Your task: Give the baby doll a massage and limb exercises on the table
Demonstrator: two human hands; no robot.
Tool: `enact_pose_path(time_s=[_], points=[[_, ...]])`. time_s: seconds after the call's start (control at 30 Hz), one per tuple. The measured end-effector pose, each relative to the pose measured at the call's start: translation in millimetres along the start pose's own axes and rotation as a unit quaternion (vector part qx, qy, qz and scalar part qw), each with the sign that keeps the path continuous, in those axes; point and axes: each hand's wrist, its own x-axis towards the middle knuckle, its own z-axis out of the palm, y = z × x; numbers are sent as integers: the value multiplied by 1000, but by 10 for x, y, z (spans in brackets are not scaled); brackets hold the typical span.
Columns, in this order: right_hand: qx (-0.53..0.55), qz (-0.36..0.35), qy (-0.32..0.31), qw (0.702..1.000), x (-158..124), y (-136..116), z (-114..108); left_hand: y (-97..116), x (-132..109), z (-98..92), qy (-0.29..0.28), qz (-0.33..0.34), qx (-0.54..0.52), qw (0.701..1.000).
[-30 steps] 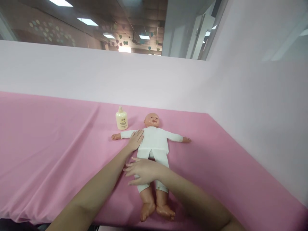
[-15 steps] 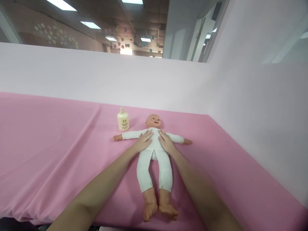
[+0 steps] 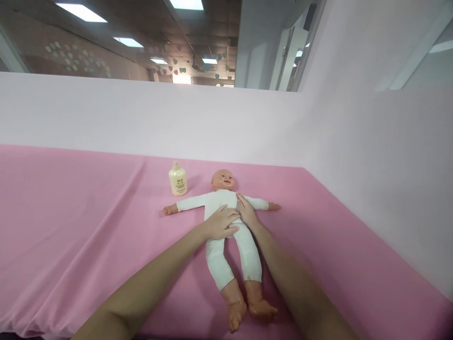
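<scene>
Where pink cloth [image 3: 78, 212] creases, glossy-headed doll [image 3: 218, 200]

A pale yellow bottle [image 3: 178, 182] stands upright on pink cloth [image 3: 88, 226] before a white wall [image 3: 141, 115]; behind the window [image 3: 148, 23] hang what look like heart-shaped decorations [image 3: 182, 70].

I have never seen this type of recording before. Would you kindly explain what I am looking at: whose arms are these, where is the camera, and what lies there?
There is no machine here: the two bare arms belong to the person wearing the camera. It sits on their head, looking forward and down, so the arms enter from the bottom. A baby doll with a white body lies face up on a pink cloth; a pale yellow bottle stands near its head. The left hand rests on the doll's lower body, the right hand on its chest's side. Neither grips anything.
</scene>
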Motion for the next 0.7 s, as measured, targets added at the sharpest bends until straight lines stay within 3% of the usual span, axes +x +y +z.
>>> enact_pose_path(time_s=[0.1, 0.2, 0.3, 0.4, 0.6, 0.7], points=[[-21, 8, 10, 1000, -43, -63, 36, -104, -15, 21, 21, -6, -67, 998], [-94, 16, 13, 995, -124, -193, 99, -254, -14, 99, 125, -80, -116, 982], [-176, -4, -20, 984, -221, -374, 139, -373, 5, 192, 210, -173, -82, 959], [-184, -93, -66, 976, -288, -537, 116, -417, 13, 244, 191, -201, -35, 960], [-134, -248, -136, 950, -241, -625, -32, -395, -40, 192, 138, -76, -33, 987], [-114, -256, -179, 943, -167, -598, -45, -399, -41, 163, 107, -70, -39, 991]])
